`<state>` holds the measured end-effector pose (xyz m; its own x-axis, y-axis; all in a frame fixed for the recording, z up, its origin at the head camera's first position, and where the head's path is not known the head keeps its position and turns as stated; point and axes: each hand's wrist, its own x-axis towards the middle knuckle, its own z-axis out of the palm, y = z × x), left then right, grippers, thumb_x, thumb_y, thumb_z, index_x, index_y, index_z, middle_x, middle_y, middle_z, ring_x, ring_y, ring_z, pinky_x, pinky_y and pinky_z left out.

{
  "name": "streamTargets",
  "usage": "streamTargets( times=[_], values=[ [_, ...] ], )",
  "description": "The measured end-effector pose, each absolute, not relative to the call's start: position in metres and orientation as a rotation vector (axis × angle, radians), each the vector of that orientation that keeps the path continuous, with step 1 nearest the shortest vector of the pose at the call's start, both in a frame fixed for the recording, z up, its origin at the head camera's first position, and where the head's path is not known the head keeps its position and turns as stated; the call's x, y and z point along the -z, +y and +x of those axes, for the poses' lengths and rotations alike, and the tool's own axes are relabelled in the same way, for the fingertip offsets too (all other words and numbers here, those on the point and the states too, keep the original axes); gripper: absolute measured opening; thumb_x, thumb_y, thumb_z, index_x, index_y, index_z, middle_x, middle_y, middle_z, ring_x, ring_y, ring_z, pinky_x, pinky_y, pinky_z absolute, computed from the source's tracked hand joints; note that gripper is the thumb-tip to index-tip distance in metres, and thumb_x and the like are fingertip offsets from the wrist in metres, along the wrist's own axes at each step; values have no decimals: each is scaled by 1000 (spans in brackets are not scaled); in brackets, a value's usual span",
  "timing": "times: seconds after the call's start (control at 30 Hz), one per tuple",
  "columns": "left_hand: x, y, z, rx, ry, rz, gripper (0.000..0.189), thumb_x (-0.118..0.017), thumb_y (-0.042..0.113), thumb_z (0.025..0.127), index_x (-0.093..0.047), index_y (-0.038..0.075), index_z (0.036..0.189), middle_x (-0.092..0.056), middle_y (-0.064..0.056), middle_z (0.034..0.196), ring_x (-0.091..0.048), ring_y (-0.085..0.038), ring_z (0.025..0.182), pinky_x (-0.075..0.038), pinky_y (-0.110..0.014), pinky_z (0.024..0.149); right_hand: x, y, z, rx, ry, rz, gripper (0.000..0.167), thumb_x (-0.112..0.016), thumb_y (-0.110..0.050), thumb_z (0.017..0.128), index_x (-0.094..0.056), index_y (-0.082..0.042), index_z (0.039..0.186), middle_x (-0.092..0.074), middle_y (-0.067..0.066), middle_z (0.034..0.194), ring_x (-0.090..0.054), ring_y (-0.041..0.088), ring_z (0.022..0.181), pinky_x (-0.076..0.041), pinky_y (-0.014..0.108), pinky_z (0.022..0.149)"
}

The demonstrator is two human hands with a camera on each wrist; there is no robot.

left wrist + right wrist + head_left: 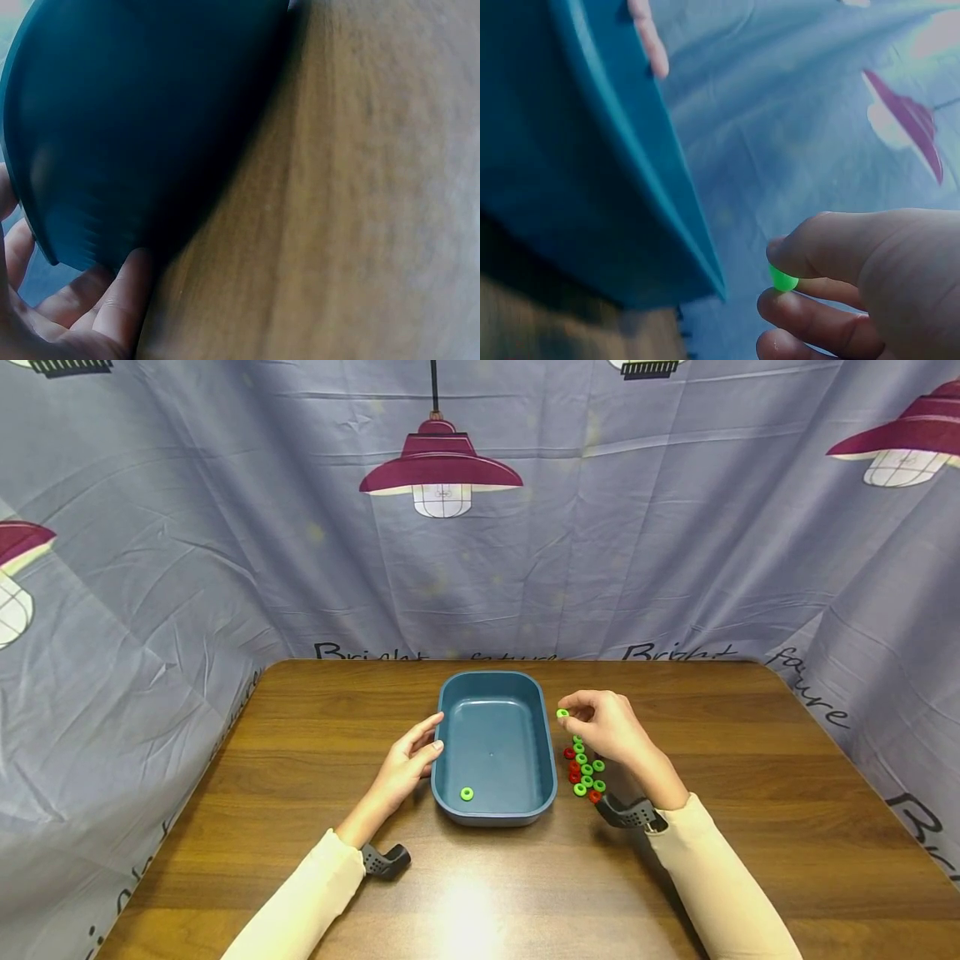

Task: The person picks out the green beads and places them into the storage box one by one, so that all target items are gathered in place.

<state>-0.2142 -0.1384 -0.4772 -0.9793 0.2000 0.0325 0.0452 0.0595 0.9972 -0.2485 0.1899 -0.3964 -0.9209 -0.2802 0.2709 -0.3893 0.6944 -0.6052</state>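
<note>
A blue rectangular bin [491, 735] stands on the table with a single green ring [467, 794] on its floor, near the front left corner. My left hand [403, 766] rests against the bin's left side, fingertips [135, 262] touching the outer wall. Just beyond the bin's right rim, my right hand [611, 727] pinches another green ring [784, 280] between thumb and fingers, raised off the table. Below that hand lies a loose group of small green rings [587, 770] and red rings [574, 777], beside the bin's right wall.
The wooden table [330, 727] extends to both sides of the bin. Behind it hangs a grey-blue curtain [480, 585] printed with lamps and lettering. Dark straps [386, 862] sit around both wrists, below cream sleeves.
</note>
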Motion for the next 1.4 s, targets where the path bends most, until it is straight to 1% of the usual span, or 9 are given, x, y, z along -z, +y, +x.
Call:
streamTargets(
  times=[0.2, 0.43, 0.63, 0.83, 0.97, 1.13, 1.3, 1.4],
  values=[
    [477, -139, -214, -2062, 2210, 250, 52, -53, 11, 105, -41, 9, 156, -46, -28, 153, -54, -44, 133, -61, -44, 94, 391, 165, -244, -1079, -2743, 619, 18, -75, -11, 86, -78, -3, 101, -74, 5, 81, -63, 11, 71, -51, 22, 64],
    [476, -139, -214, -2058, 2198, 261, 53, -52, 12, 105, -40, 9, 156, -44, -28, 154, -54, -45, 133, -59, -46, 96, 391, 137, -242, -1051, -2752, 734, 21, -74, -12, 86, -78, -2, 104, -76, 7, 89, -63, 12, 73, -51, 22, 63],
    [477, -138, -214, -2058, 2202, 257, 52, -52, 11, 105, -40, 9, 156, -44, -28, 155, -54, -45, 134, -60, -43, 95, 398, 115, -241, -1000, -2758, 867, 18, -75, -12, 86, -79, -4, 102, -78, 7, 93, -64, 11, 75, -53, 22, 66],
    [478, -138, -215, -2058, 2202, 267, 53, -52, 11, 104, -40, 8, 156, -45, -29, 154, -54, -45, 132, -61, -42, 94, 405, 100, -238, -971, -2776, 945, 17, -77, -10, 85, -79, -3, 100, -78, 6, 91, -64, 10, 73, -52, 20, 65],
    [478, -138, -215, -2062, 2203, 274, 54, -52, 11, 104, -39, 7, 156, -45, -29, 154, -54, -44, 132, -61, -41, 92, 411, 92, -236, -927, -2789, 993, 17, -77, -10, 85, -78, -3, 101, -77, 6, 91, -68, 14, 77, -53, 20, 66],
    [477, -138, -215, -2060, 2194, 270, 54, -52, 12, 105, -39, 8, 156, -45, -28, 154, -56, -42, 131, -62, -39, 91, 418, 83, -232, -891, -2819, 1023, 19, -77, -10, 84, -78, -3, 102, -78, 5, 92, -71, 18, 82, -55, 23, 68],
    [475, -138, -214, -2050, 2196, 256, 54, -52, 13, 105, -39, 9, 157, -46, -28, 153, -56, -42, 130, -61, -41, 93, 421, 74, -229, -889, -2840, 1019, 19, -78, -8, 83, -79, -4, 102, -78, 5, 91, -72, 18, 84, -56, 27, 70],
    [474, -138, -213, -2048, 2200, 253, 54, -52, 13, 105, -38, 9, 157, -46, -28, 153, -57, -42, 130, -61, -40, 92, 422, 69, -227, -888, -2843, 1021, 18, -78, -8, 83, -78, -4, 101, -78, 6, 90, -73, 20, 84, -57, 28, 71]
  ],
)
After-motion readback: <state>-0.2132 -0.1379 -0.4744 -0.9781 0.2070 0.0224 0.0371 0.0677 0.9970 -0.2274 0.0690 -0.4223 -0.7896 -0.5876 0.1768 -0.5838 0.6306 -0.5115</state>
